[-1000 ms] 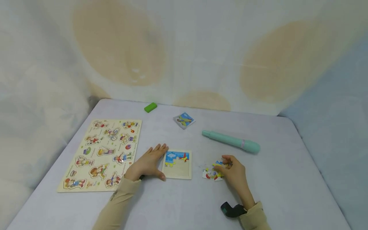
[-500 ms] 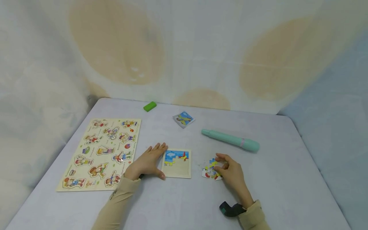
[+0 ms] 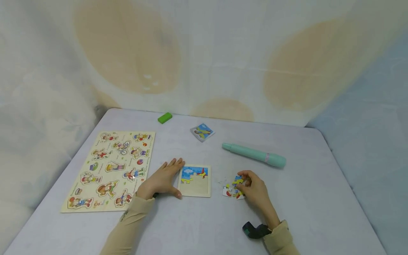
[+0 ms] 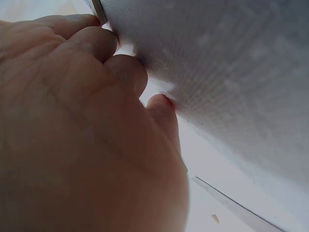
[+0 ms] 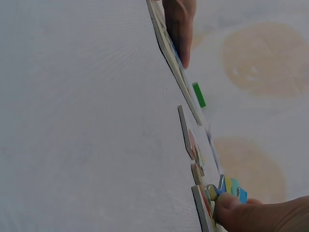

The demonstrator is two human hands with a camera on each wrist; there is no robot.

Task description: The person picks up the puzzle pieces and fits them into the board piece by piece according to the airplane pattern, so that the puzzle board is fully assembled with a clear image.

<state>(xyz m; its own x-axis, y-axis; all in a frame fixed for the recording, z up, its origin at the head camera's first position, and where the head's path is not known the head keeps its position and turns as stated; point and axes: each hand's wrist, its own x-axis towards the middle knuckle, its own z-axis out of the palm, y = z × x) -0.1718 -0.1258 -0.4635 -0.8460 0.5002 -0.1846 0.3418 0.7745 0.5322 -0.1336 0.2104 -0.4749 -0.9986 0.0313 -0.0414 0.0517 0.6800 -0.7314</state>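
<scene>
My left hand (image 3: 160, 182) lies with fingers spread at the left edge of a small wooden jigsaw tray (image 3: 198, 189). Joined pieces with blue sky and a red-and-yellow part fill the tray's upper side and left; bare wood shows at lower right. To the right of the tray, my right hand (image 3: 256, 189) pinches a blue-and-yellow puzzle piece (image 5: 228, 184) between thumb and fingers, tilted up from the table in the right wrist view. Several loose puzzle pieces (image 3: 227, 191) lie under and beside that hand, partly hidden by it.
A large wooden board with cartoon figures (image 3: 106, 170) lies at the left, partly under the left forearm. Farther back are a green block (image 3: 164, 118) and a small picture card (image 3: 203, 132). A mint-green tube-shaped object (image 3: 255, 154) lies behind the right hand.
My right hand has shifted slightly left over the loose pieces, and the blue-and-yellow piece at its fingertips shows more clearly. The left hand stays at the tray.
</scene>
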